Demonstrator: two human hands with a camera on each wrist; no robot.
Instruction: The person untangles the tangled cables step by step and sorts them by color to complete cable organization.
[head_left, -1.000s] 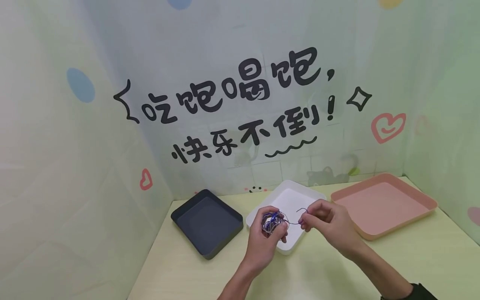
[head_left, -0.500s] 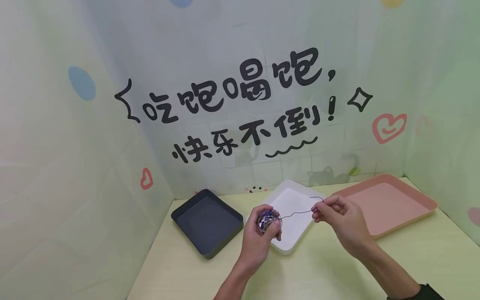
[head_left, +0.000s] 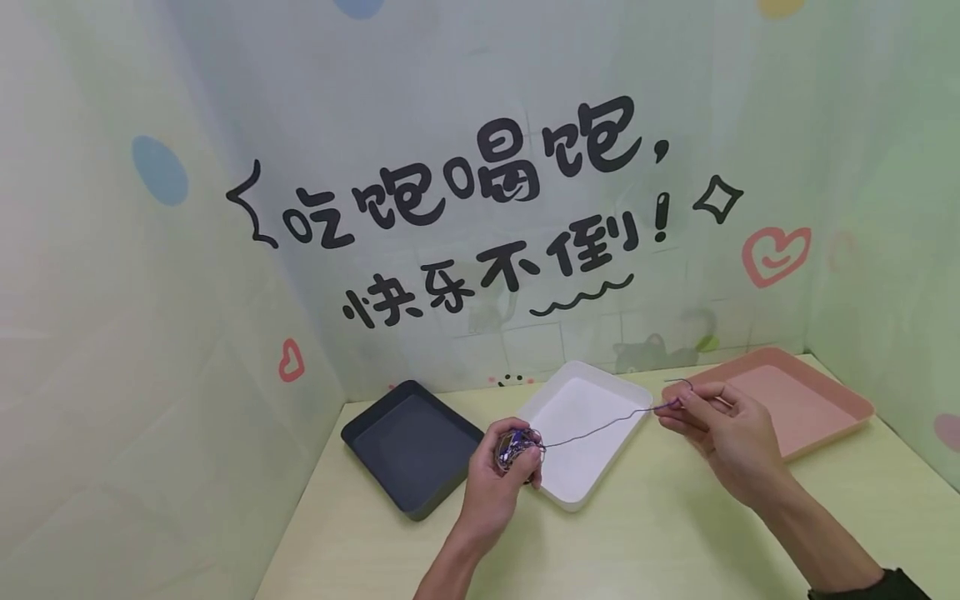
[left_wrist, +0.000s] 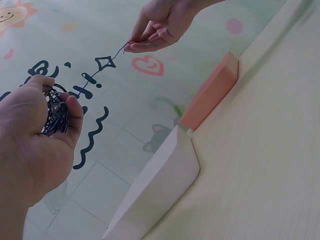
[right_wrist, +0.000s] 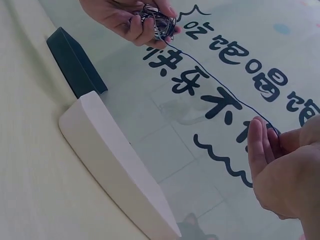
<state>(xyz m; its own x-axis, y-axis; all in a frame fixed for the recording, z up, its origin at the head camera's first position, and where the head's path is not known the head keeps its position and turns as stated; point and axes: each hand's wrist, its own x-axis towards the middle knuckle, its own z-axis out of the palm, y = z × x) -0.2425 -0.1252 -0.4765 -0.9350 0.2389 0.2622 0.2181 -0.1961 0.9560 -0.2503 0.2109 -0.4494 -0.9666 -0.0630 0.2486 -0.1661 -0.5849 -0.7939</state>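
My left hand (head_left: 495, 483) grips a tangled ball of thin wire (head_left: 516, 450), blue and silvery, above the gap between the dark and white trays. Fingers curl round the ball in the left wrist view, where the wire ball (left_wrist: 56, 112) shows as loose loops. From it one strand (head_left: 592, 429) runs to the right across the white tray (head_left: 577, 492). My right hand (head_left: 731, 433) pinches that strand near its free end, in front of the pink tray. A short bent tip sticks up past the fingers. In the right wrist view the strand (right_wrist: 215, 80) looks nearly taut.
A dark square tray (head_left: 408, 450) stands at the left of the pale table (head_left: 600, 558). The pink tray (head_left: 810, 400) is at the right, near the back. Behind them hangs a printed curtain (head_left: 480, 75) with black lettering; similar cloth closes both sides.
My right hand has moved right, drawing the strand out longer. My left hand has shifted a little left with the wire ball, so the hands are farther apart.
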